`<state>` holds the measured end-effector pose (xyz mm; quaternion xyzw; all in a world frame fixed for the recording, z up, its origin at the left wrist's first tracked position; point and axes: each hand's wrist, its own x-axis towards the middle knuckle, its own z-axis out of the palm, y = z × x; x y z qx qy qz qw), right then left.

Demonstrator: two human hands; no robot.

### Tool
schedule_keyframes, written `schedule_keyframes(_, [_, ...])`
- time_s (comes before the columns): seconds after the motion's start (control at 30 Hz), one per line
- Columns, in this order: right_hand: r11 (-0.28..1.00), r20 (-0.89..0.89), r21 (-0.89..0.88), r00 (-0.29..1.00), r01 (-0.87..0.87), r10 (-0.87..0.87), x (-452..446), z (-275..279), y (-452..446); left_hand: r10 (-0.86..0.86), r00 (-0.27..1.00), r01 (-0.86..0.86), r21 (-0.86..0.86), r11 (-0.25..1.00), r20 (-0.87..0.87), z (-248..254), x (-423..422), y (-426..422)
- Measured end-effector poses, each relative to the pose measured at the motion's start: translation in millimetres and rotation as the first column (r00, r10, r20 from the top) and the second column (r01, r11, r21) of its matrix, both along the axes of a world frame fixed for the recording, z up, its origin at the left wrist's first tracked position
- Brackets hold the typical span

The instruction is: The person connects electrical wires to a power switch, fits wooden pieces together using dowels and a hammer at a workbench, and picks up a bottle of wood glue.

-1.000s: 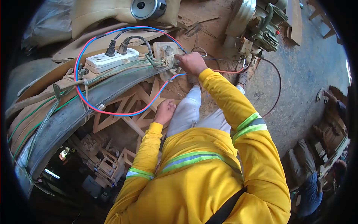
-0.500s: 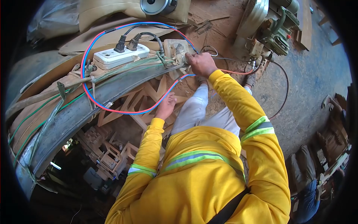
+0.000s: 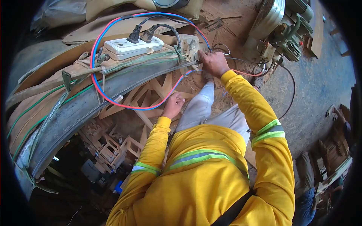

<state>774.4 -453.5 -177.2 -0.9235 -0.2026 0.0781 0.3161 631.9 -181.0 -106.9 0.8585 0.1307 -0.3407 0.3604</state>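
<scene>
My right hand (image 3: 215, 63) is closed at the right edge of a dusty socket box (image 3: 189, 46); its fingers hide what they grip. Close by its fingers runs the red and blue cable (image 3: 98, 86), which loops around a white power strip (image 3: 132, 48). Two black plugs (image 3: 134, 34) sit in the strip. Lower down, my left hand (image 3: 174, 105) is loosely curled with nothing in it, below the curved metal edge (image 3: 124, 84) and near wooden frames.
A green motor machine (image 3: 296, 35) stands at the upper right with hoses on the floor. Stacked wooden pieces (image 3: 109, 150) lie at the lower left. Green wires run along the curved metal edge. Another person's blue clothing (image 3: 306, 207) shows at the lower right.
The surroundings have shifted right and slightly up in the view. My left hand's fingers spread a little, then curled again. My right hand stays at the socket box.
</scene>
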Motion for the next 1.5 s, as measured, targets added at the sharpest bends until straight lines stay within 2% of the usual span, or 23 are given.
schedule_keyframes(0.17, [1.000, 0.043, -0.009, 0.999, 0.002, -0.002, 3, 2, -6, 0.038, 0.999, -0.038, 0.017, 0.999, -0.018, -1, 4, 11])
schedule_keyframes(0.27, [0.995, 0.061, 0.057, 0.994, 0.086, -0.089, 8, -3, -29, 0.045, 0.999, -0.045, 0.023, 0.999, -0.001, -1, -1, 16])
schedule_keyframes(0.43, [1.000, 0.171, 0.021, 0.985, 0.011, -0.014, 21, 15, -48, -0.004, 0.999, 0.004, 0.003, 1.000, -0.042, -21, -6, 6])
schedule_keyframes(0.53, [0.994, 0.076, -0.108, 0.997, 0.009, -0.001, 18, 42, -45, -0.078, 0.996, 0.079, 0.035, 0.996, -0.033, -17, -8, -8])
schedule_keyframes(0.67, [0.988, -0.014, -0.149, 0.999, -0.031, 0.029, 14, 72, -64, -0.138, 0.989, 0.136, -0.034, 0.990, -0.044, 0, 2, -49])
schedule_keyframes(0.77, [0.986, -0.056, -0.157, 0.997, -0.060, 0.052, 12, 93, -83, -0.178, 0.971, 0.208, -0.200, 0.958, 0.159, 11, 9, -82])
schedule_keyframes(0.8, [0.985, -0.080, -0.157, 0.995, -0.071, 0.058, 9, 98, -89, -0.173, 0.971, 0.206, -0.203, 0.957, 0.166, 16, 15, -95])
schedule_keyframes(0.83, [0.984, -0.073, -0.162, 0.996, -0.072, 0.060, 5, 101, -94, -0.014, 0.997, 0.041, -0.344, 0.938, 0.079, 22, 24, -111])
schedule_keyframes(0.9, [0.994, -0.030, -0.094, 0.998, -0.049, 0.046, -3, 103, -102, 0.260, 0.954, -0.298, -0.552, 0.779, -0.148, 32, 40, -142])
schedule_keyframes(0.93, [0.998, 0.002, -0.049, 0.999, -0.039, 0.039, -3, 105, -103, 0.264, 0.956, -0.288, -0.551, 0.783, -0.125, 37, 50, -157])
schedule_keyframes(1.0, [0.999, 0.009, 0.000, 0.999, -0.048, 0.048, -9, 107, -107, 0.495, 0.797, -0.582, -0.658, 0.479, -0.345, 42, 68, -178])
schedule_keyframes(1.03, [0.998, -0.019, 0.030, 0.998, -0.053, 0.054, -14, 110, -109, 0.500, 0.801, -0.574, -0.662, 0.482, -0.329, 37, 73, -180])
schedule_keyframes(1.1, [0.997, 0.012, 0.061, 0.999, -0.047, 0.047, -20, 116, -111, 0.470, 0.808, -0.556, -0.722, 0.411, -0.355, 17, 80, -181])
schedule_keyframes(1.17, [0.992, 0.046, 0.122, 0.999, -0.034, 0.028, -27, 122, -114, 0.446, 0.816, -0.544, -0.747, 0.381, -0.367, 19, 86, -188])
schedule_keyframes(1.27, [0.990, 0.025, 0.143, 1.000, 0.000, -0.003, -38, 129, -115, 0.487, 0.753, -0.607, -0.754, 0.251, -0.444, 26, 82, -196])
schedule_keyframes(1.4, [0.977, 0.056, 0.210, 0.997, 0.037, -0.050, -54, 135, -116, 0.474, 0.699, -0.682, -0.700, 0.214, -0.536, 55, 83, -199])
schedule_keyframes(1.5, [0.956, 0.103, 0.288, 0.991, 0.056, -0.089, -64, 137, -113, 0.375, 0.762, -0.625, -0.751, 0.215, -0.527, 42, 75, -185])
